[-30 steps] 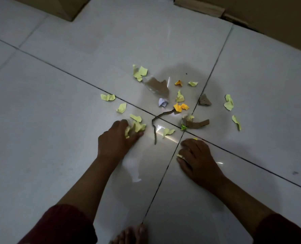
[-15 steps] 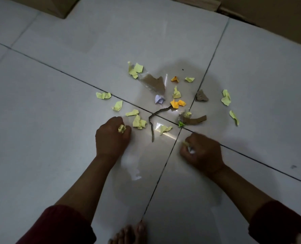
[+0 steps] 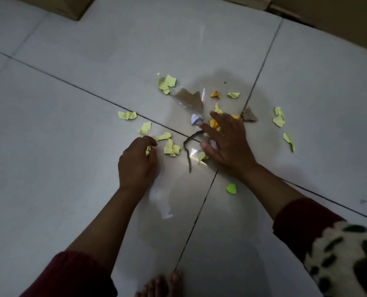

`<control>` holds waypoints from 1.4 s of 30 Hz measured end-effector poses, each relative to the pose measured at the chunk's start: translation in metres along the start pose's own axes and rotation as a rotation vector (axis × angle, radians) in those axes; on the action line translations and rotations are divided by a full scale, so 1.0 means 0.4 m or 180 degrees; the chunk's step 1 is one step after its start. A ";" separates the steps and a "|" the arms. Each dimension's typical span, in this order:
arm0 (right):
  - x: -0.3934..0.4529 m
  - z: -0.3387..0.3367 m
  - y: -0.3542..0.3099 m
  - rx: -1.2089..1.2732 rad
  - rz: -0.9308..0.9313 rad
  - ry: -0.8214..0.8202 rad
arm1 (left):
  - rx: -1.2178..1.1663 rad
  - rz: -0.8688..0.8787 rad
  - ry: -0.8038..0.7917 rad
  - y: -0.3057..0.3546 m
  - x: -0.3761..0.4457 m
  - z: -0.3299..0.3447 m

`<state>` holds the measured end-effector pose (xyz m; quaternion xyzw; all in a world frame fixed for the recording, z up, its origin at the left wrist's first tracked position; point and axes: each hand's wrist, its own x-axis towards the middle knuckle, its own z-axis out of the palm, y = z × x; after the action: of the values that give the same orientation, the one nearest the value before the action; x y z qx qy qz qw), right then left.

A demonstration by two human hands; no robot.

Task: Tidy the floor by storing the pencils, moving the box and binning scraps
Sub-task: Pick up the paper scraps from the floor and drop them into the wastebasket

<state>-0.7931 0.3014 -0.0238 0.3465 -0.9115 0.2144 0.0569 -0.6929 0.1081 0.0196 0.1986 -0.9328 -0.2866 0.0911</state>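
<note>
Torn paper scraps lie scattered on the white tiled floor [image 3: 71, 146]. My left hand [image 3: 137, 161] is curled and pinches a small yellow scrap [image 3: 148, 150], just left of a yellow scrap cluster [image 3: 171, 147]. My right hand [image 3: 226, 142] lies with fingers stretched out over the orange scraps [image 3: 213, 124]. Its index fingertip is beside a white scrap [image 3: 196, 120], and a whitish bit shows by the thumb. A thin brown strip [image 3: 188, 151] curves between my hands. A brown cardboard piece [image 3: 191, 99] lies beyond. No pencils are in view.
More yellow scraps lie at the left [image 3: 127, 115], far [image 3: 167, 82] and right [image 3: 279, 120]. A green scrap [image 3: 231, 188] sits by my right forearm. A cardboard box corner [image 3: 71, 7] is at top left, a wooden board [image 3: 253, 3] at top right. My bare toes [image 3: 161, 286] are below.
My right hand has opened from a fist and reached forward and left over the orange scraps. A green scrap now lies behind it. My left hand stays curled on the yellow scrap.
</note>
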 end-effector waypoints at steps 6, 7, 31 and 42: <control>0.012 0.034 -0.010 -0.0375 -0.0281 0.0067 | -0.0182 -0.0378 -0.0036 -0.011 0.001 -0.001; 0.009 0.037 -0.015 -0.0399 -0.0265 0.0218 | -0.0172 -0.0408 -0.0019 -0.009 0.003 -0.003; -0.032 0.046 -0.046 -0.0257 -0.0307 0.0386 | 0.0963 -0.0536 0.0299 -0.092 0.197 -0.037; -0.023 0.020 -0.053 -0.0316 -0.0278 0.0160 | 0.0904 0.0310 -0.0802 -0.030 0.142 0.016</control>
<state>-0.7721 0.2893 -0.0257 0.3772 -0.9033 0.1749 0.1063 -0.7422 0.0782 0.0106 0.1267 -0.9764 -0.1699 -0.0416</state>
